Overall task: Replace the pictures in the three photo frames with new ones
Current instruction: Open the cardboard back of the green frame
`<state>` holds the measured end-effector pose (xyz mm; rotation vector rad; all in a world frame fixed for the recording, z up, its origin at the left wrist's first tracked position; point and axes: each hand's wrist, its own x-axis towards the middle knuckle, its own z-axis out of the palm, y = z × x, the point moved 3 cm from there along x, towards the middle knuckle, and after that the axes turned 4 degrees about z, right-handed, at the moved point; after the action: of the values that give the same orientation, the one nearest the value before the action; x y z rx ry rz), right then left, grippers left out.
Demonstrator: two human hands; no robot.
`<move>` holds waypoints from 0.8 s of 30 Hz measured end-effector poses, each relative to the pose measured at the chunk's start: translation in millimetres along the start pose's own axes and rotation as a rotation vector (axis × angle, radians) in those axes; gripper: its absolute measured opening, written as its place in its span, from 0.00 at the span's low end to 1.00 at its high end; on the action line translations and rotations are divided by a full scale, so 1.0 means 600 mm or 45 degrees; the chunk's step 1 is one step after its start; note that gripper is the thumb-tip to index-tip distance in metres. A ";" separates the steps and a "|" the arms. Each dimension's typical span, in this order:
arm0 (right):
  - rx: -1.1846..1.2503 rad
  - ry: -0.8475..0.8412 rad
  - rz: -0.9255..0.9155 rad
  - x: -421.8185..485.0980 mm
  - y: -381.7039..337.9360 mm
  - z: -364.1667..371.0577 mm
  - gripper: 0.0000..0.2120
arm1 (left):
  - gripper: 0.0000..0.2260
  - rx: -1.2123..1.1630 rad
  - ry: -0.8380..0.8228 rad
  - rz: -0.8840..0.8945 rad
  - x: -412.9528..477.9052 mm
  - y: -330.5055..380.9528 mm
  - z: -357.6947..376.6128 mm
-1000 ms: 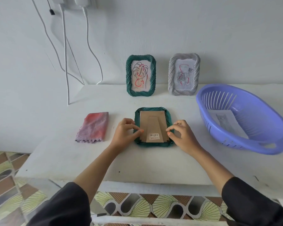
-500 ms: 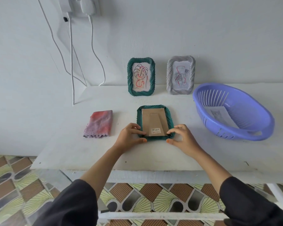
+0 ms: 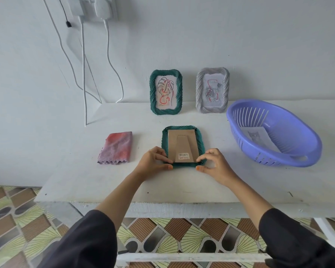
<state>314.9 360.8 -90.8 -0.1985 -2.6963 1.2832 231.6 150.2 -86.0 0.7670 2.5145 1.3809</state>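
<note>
A green frame (image 3: 182,132) lies face down on the white table (image 3: 85,176), its brown cardboard back and stand facing up. My left hand (image 3: 154,161) pinches its near left corner and my right hand (image 3: 214,164) pinches its near right corner. Against the wall stand a second green frame (image 3: 166,94) with a leaf drawing and a grey frame (image 3: 212,90) with a rose drawing. A sheet with a grey picture (image 3: 258,137) lies inside the purple basket (image 3: 306,132) on the right.
A folded pink and purple cloth (image 3: 116,147) lies left of the face-down frame. White cables (image 3: 84,74) hang from wall plugs at the back left. The table's front edge is close to my forearms, with patterned floor below.
Both hands slid from the frame's sides down to its near corners. The camera pulled back, so the table appears farther away.
</note>
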 end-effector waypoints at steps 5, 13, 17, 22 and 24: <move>0.010 -0.002 0.015 0.000 0.005 0.002 0.07 | 0.09 -0.001 -0.009 0.000 0.002 -0.002 0.000; 0.086 -0.122 0.063 -0.002 0.001 -0.004 0.10 | 0.09 -0.175 -0.001 -0.082 0.001 -0.005 -0.003; 0.152 -0.042 0.063 0.021 -0.009 -0.024 0.09 | 0.08 -0.284 0.272 -0.150 0.021 0.004 -0.009; -0.012 0.195 0.152 0.080 -0.005 -0.024 0.11 | 0.09 0.028 0.421 -0.340 0.064 0.007 0.002; -0.125 0.194 0.190 0.094 -0.002 -0.015 0.12 | 0.08 0.124 0.431 -0.385 0.074 0.010 0.008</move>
<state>261.0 377.4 -79.9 -0.4972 -2.6575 1.1222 197.5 179.0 -79.7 0.1586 2.8173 1.3844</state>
